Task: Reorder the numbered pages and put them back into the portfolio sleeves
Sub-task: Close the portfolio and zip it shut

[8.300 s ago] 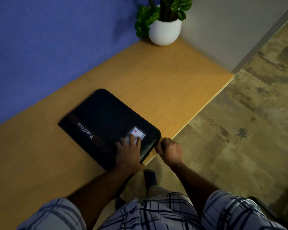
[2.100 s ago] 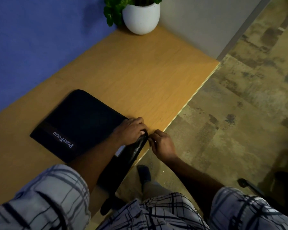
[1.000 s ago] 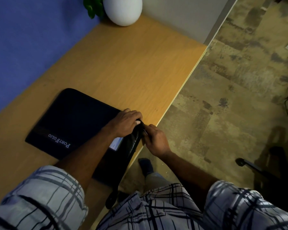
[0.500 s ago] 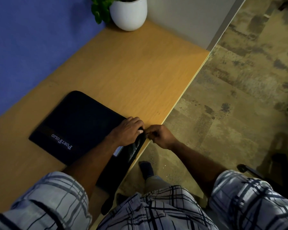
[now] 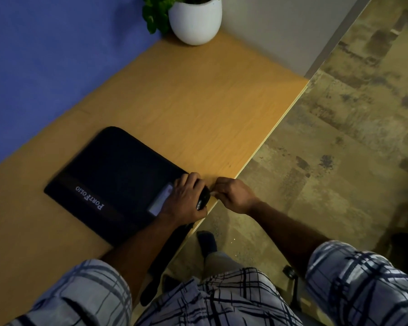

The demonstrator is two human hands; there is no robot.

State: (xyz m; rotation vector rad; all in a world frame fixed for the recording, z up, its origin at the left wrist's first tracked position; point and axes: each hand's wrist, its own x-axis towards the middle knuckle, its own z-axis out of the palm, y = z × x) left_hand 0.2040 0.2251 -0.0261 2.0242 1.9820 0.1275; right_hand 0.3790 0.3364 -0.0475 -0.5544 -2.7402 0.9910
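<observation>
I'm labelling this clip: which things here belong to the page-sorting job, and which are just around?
Job:
- black portfolio case, closed
- left hand on its corner
- right hand pinching at that corner

Around:
- potted plant
- wooden desk

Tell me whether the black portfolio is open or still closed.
Closed. The portfolio lies flat on the desk, cover down, no pages showing. Left hand presses its corner; right hand pinches at its edge.
</observation>
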